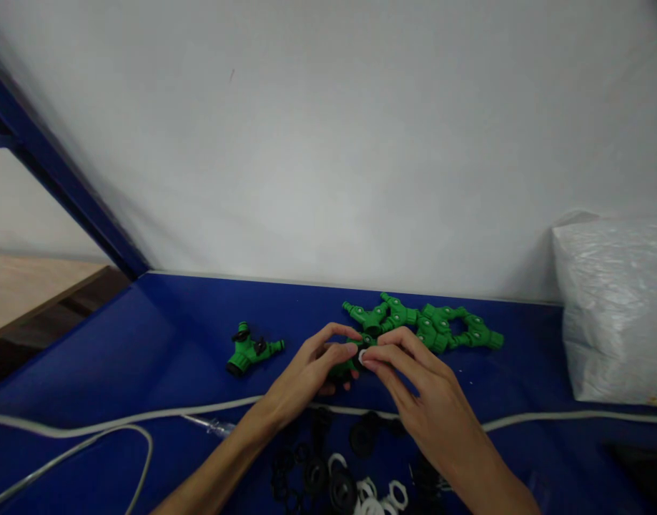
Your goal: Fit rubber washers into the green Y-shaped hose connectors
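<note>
Currently, left hand (312, 368) grip pinches green fitting (339, 370) over the table (172, 336) middle, toward the far edge, while right hand (422, 390) grip pinches white ring (362, 355) against its right-facing end; long axis hidden by fingers, cannot tell.

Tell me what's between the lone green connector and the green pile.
Head view: the left hand holding another connector, the right hand pinching a white ring.
</note>
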